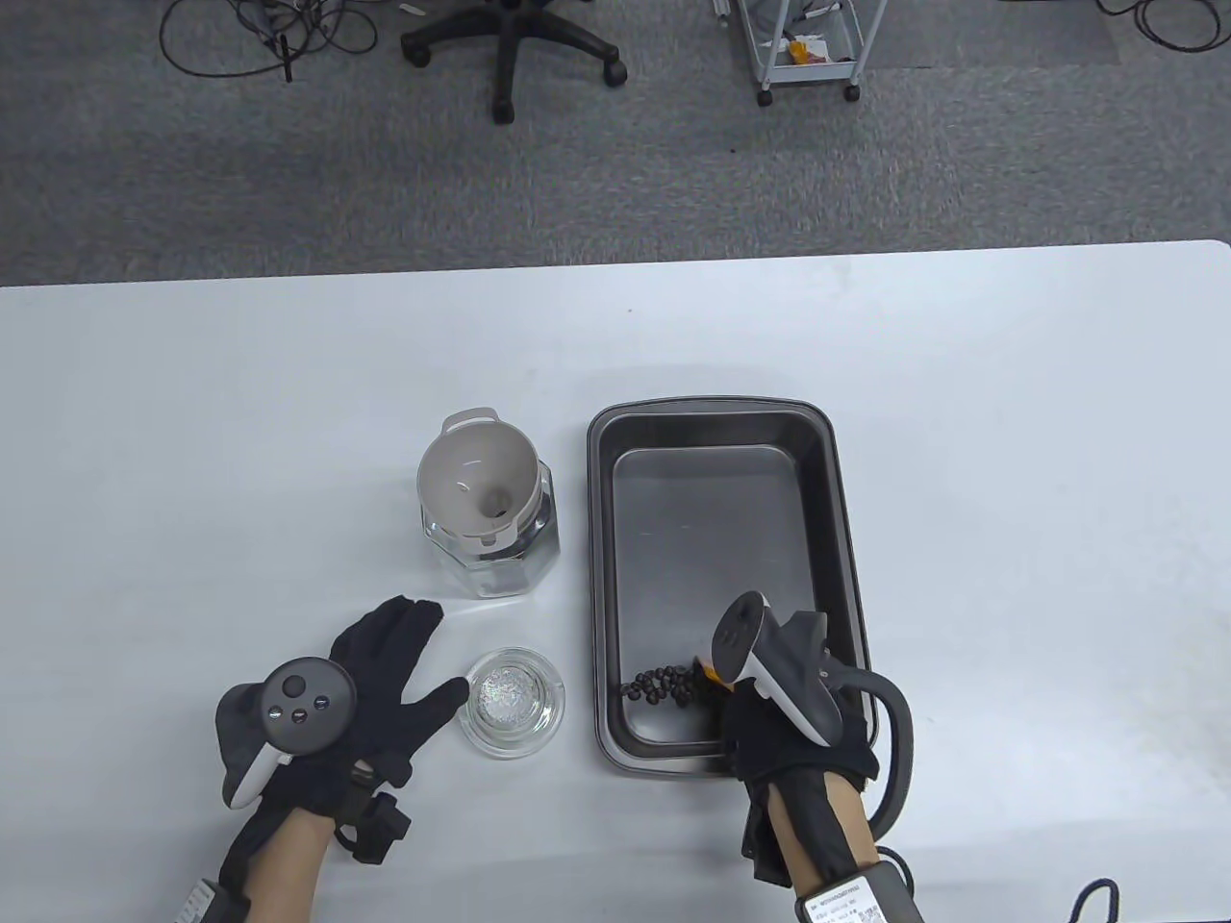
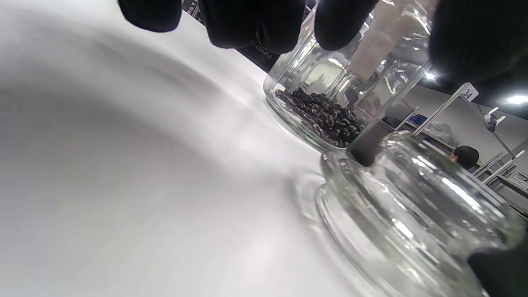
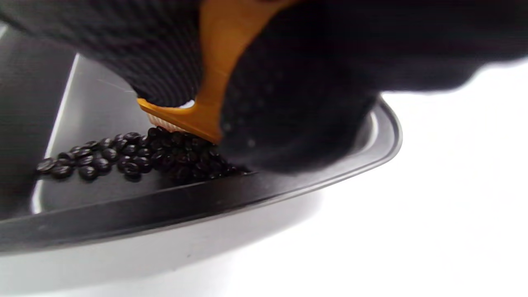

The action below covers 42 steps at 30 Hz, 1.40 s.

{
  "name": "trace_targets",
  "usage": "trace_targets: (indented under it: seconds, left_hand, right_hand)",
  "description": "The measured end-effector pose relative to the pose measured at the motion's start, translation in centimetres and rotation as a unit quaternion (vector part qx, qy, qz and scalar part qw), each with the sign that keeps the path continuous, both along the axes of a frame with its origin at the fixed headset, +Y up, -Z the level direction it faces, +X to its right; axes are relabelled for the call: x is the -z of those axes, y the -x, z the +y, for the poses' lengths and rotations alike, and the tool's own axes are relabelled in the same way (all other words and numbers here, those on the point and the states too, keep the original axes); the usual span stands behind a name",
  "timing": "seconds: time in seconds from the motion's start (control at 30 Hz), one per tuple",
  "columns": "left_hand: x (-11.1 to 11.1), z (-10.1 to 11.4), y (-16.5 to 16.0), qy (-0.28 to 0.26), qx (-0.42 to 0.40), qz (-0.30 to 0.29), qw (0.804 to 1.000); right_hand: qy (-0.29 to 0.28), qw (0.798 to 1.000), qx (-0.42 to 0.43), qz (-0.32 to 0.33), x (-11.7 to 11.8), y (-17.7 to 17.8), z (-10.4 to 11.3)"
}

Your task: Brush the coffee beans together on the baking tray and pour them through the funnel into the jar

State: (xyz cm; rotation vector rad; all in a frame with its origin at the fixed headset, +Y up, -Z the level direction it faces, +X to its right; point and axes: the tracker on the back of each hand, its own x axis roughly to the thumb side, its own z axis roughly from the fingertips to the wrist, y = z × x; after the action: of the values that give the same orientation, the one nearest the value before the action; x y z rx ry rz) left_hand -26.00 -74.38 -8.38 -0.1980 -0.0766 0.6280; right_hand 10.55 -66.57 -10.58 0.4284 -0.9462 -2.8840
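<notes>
Beans (image 1: 664,685) dark, glossy, heaped at near end of baking tray (image 1: 846,500), under brush (image 3: 194,117), orange with pale bristles, gripped by right hand (image 1: 798,740). Jar (image 1: 495,553) left of tray: clear, faceted, beans at bottom, grey funnel (image 1: 476,481) seated in mouth. Glass lid (image 1: 512,702) left of tray, near corner. Left hand (image 1: 337,711) flat, fingers spread, beside lid. Counter (image 1: 192,433) white; grey carpet, office chair (image 1: 510,48) beyond.

a white tag (image 2: 469,93) on a background pole reads "34".
</notes>
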Motion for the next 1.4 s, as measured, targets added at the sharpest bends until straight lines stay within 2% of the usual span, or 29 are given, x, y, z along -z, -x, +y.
trace_targets:
  seconds: [0.53,0.7,0.93,1.1,1.4]
  left_hand:
    - [-0.2,0.1,0.1,-0.004,-0.002,0.0,1.0]
    - [-0.2,0.2,0.1,-0.004,-0.003,-0.001,1.0]
    - [-0.2,0.1,0.1,-0.004,-0.003,0.0,1.0]
    - [-0.1,0.1,0.1,-0.004,-0.002,-0.001,1.0]
    - [-0.1,0.1,0.0,0.0,0.0,-0.001,1.0]
  right_hand:
    - [0.016,0.999,0.024,0.043,-0.6,4.4,0.2]
    - [0.013,0.999,0.023,0.046,-0.7,4.6,0.6]
    - [-0.01,0.999,0.024,0.022,-0.2,2.6,2.3]
    - [-0.055,0.998,0.005,-0.006,0.3,-0.2,3.3]
    - [-0.066,0.997,-0.02,-0.045,0.4,-4.2,3.1]
